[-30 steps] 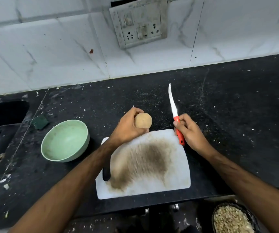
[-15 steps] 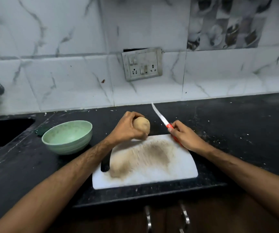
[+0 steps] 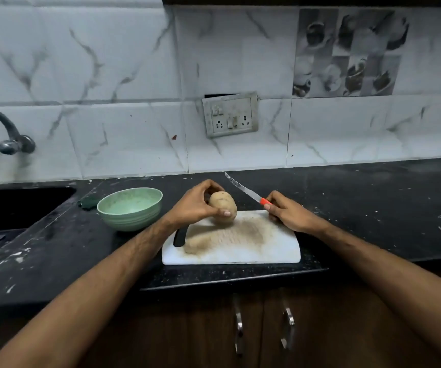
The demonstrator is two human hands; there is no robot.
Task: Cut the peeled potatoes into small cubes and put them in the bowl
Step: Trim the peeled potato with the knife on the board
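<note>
From the head camera, the left hand (image 3: 195, 205) gripped a smooth, oval tan potato (image 3: 223, 207) over the far edge of a white, brown-stained cutting board (image 3: 275, 251). The right hand (image 3: 288, 212) held an orange-handled knife (image 3: 249, 192), its thin blade angled up and away. A ribbed green bowl (image 3: 130, 208) sat left of the board on the speckled black counter (image 3: 373, 208).
</note>
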